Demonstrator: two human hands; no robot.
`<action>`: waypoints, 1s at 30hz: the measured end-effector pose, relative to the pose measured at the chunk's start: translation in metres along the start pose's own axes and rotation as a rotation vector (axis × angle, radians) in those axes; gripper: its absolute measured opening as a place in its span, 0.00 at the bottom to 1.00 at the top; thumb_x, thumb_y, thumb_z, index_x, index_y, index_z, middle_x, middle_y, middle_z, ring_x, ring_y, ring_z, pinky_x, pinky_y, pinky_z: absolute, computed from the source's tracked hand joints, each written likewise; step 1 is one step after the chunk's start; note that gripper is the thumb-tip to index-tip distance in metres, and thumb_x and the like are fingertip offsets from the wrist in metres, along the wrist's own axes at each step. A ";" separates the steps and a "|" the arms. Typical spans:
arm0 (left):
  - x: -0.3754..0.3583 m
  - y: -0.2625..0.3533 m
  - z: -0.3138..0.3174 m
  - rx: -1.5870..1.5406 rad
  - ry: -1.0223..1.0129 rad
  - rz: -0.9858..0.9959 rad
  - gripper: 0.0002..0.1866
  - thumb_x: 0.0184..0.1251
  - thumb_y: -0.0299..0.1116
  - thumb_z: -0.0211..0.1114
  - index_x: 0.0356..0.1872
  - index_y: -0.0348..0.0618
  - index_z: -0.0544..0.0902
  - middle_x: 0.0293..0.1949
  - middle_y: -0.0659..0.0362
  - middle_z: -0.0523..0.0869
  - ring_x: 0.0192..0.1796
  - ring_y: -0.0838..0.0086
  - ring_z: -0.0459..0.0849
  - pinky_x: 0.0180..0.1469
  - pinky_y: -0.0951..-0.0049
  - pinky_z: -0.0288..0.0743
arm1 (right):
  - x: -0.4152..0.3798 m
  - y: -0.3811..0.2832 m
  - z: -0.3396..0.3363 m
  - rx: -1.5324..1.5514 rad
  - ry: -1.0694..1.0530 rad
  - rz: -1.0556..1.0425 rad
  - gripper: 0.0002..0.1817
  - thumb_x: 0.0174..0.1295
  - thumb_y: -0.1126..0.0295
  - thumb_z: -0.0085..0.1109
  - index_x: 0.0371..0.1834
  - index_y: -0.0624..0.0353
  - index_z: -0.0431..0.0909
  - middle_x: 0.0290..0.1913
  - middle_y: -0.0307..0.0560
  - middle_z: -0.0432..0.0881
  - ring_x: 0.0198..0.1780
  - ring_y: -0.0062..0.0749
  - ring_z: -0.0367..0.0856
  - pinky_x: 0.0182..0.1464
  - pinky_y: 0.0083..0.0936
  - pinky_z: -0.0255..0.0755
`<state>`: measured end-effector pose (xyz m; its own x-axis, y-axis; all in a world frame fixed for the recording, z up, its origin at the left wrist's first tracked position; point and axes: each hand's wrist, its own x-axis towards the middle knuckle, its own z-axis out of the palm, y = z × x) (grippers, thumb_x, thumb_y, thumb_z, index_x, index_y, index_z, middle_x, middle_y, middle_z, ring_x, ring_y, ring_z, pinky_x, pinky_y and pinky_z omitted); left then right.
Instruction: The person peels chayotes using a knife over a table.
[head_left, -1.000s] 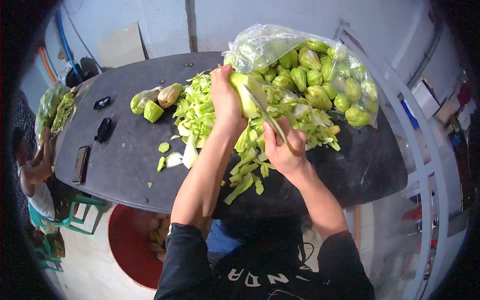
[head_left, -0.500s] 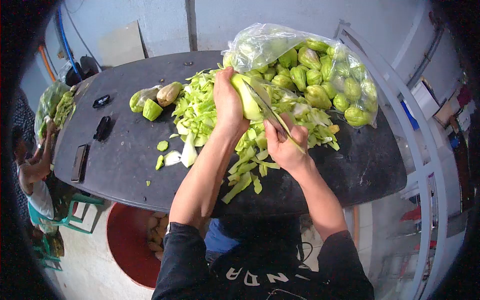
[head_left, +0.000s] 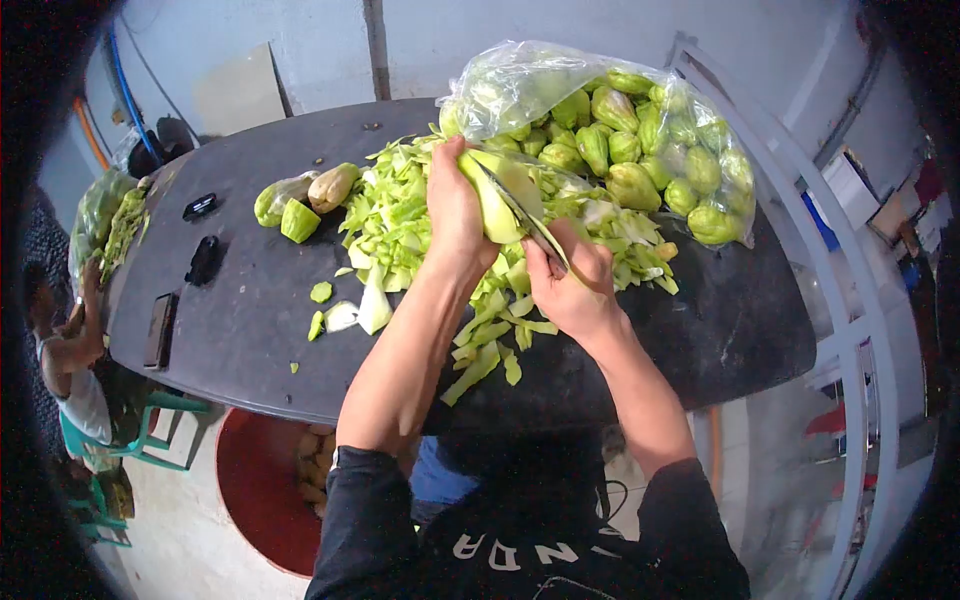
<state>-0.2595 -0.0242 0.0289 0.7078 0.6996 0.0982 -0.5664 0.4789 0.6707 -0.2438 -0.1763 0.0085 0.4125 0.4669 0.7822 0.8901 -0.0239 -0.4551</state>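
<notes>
My left hand [head_left: 458, 215] is wrapped around a pale green, partly peeled chayote [head_left: 492, 208] above the middle of the table. In my right hand [head_left: 575, 285] is a knife [head_left: 530, 222], its blade lying along the chayote's right side. My fingers cover the knife's handle. Beneath both hands spreads a heap of green chayote peelings [head_left: 390, 215], with some strips trailing toward the table's near edge. Just beyond, a clear plastic bag [head_left: 505, 85] lies open with many whole green chayotes [head_left: 630, 187] in it.
The dark table [head_left: 260, 345] carries a few chayotes [head_left: 298, 220] left of the heap, a phone-like black object [head_left: 160, 330] and two small black items. A red tub [head_left: 250, 480] stands below. At far left sits another person [head_left: 75, 375]; a grey metal frame [head_left: 850, 350] stands right.
The knife blade has shifted slightly against the chayote, and my right hand has moved a little to the left. My left hand keeps its hold. The whole view has shifted slightly.
</notes>
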 end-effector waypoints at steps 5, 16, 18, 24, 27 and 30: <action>0.002 -0.002 -0.002 0.453 0.020 0.472 0.17 0.73 0.49 0.48 0.46 0.47 0.69 0.32 0.52 0.80 0.31 0.61 0.84 0.35 0.55 0.82 | 0.001 0.004 -0.001 -0.006 -0.018 0.011 0.05 0.58 0.76 0.63 0.35 0.62 0.77 0.17 0.43 0.75 0.16 0.26 0.74 0.21 0.26 0.67; 0.001 0.021 -0.010 0.337 -0.411 0.156 0.16 0.69 0.43 0.58 0.39 0.38 0.81 0.32 0.62 0.82 0.33 0.78 0.79 0.38 0.75 0.74 | 0.006 0.013 -0.027 0.388 -0.122 0.434 0.08 0.60 0.75 0.67 0.41 0.64 0.80 0.25 0.37 0.81 0.17 0.17 0.72 0.19 0.22 0.66; -0.003 0.042 -0.016 0.494 -0.587 -0.051 0.18 0.59 0.39 0.71 0.45 0.35 0.85 0.36 0.58 0.87 0.38 0.77 0.84 0.42 0.77 0.77 | 0.009 0.014 -0.047 0.442 -0.300 0.632 0.08 0.61 0.77 0.66 0.41 0.64 0.80 0.25 0.36 0.80 0.16 0.15 0.70 0.18 0.20 0.64; -0.007 0.044 -0.015 0.661 -0.715 -0.162 0.31 0.43 0.32 0.83 0.52 0.32 0.83 0.42 0.55 0.88 0.43 0.75 0.86 0.51 0.76 0.78 | 0.009 0.023 -0.041 0.470 -0.404 0.651 0.16 0.57 0.81 0.67 0.48 0.63 0.75 0.25 0.37 0.79 0.15 0.16 0.70 0.15 0.19 0.64; -0.006 0.030 -0.017 0.603 -0.613 -0.064 0.33 0.43 0.33 0.84 0.53 0.30 0.81 0.43 0.54 0.87 0.45 0.74 0.85 0.51 0.74 0.79 | 0.007 0.018 -0.024 0.665 -0.258 0.686 0.17 0.55 0.84 0.68 0.48 0.64 0.75 0.28 0.40 0.80 0.15 0.17 0.71 0.15 0.19 0.66; -0.017 0.019 -0.007 0.441 -0.557 -0.018 0.32 0.43 0.30 0.82 0.52 0.29 0.80 0.43 0.53 0.87 0.44 0.71 0.86 0.51 0.70 0.80 | 0.006 0.017 -0.020 0.717 -0.203 0.641 0.18 0.55 0.84 0.68 0.48 0.64 0.75 0.28 0.41 0.80 0.15 0.17 0.71 0.15 0.19 0.66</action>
<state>-0.2851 -0.0228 0.0353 0.8929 0.2615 0.3665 -0.4120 0.1461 0.8994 -0.2220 -0.1911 0.0138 0.6755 0.6975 0.2391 0.1527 0.1849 -0.9708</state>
